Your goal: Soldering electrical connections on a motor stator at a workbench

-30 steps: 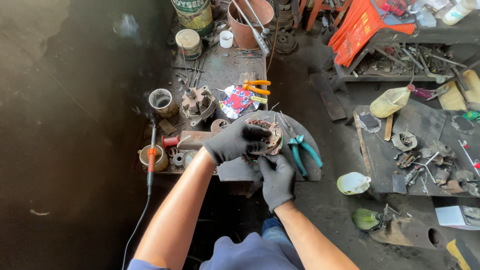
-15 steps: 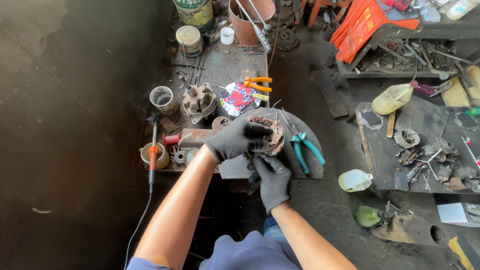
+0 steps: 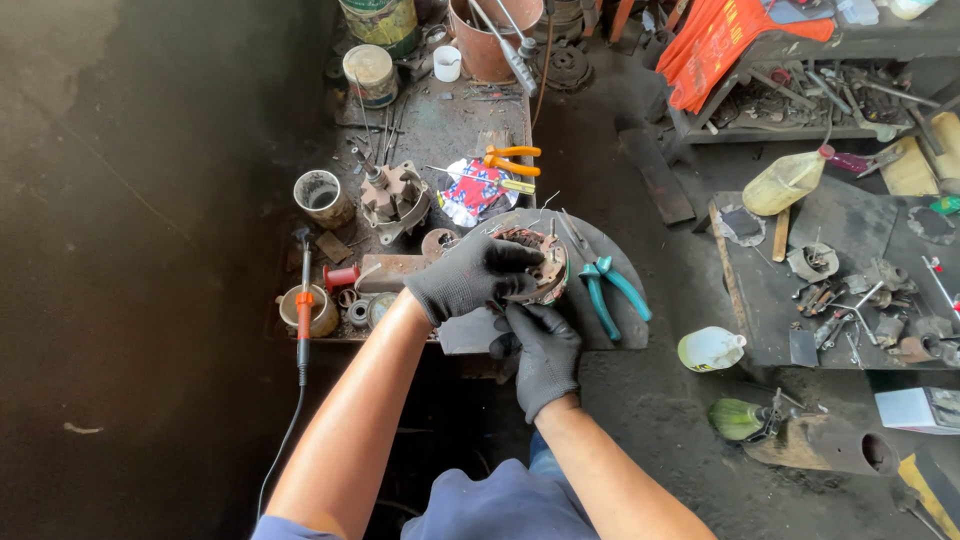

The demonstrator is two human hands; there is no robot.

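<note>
Both my hands wear black gloves. My left hand (image 3: pixel 468 275) grips the top and side of a round, rusty metal part with copper windings (image 3: pixel 540 262), holding it over a dark rounded metal plate (image 3: pixel 610 330). Just below it, my right hand (image 3: pixel 540 352) has its fingers closed under the part's lower edge; whether they pinch a wire or the part itself is hidden. Teal-handled pliers (image 3: pixel 610 295) lie on the plate right of the part.
A low, cluttered bench (image 3: pixel 440 130) holds orange-handled pliers (image 3: pixel 512 160), a small metal housing (image 3: pixel 392 197), tins, a cup (image 3: pixel 322 197) and a soldering iron (image 3: pixel 302 310). To the right are a yellowish jug (image 3: pixel 785 180), a white jug (image 3: pixel 708 350) and a tray of scrap parts (image 3: pixel 850 300).
The hands and the wound part stay in almost the same place; my right hand has shifted slightly under the part.
</note>
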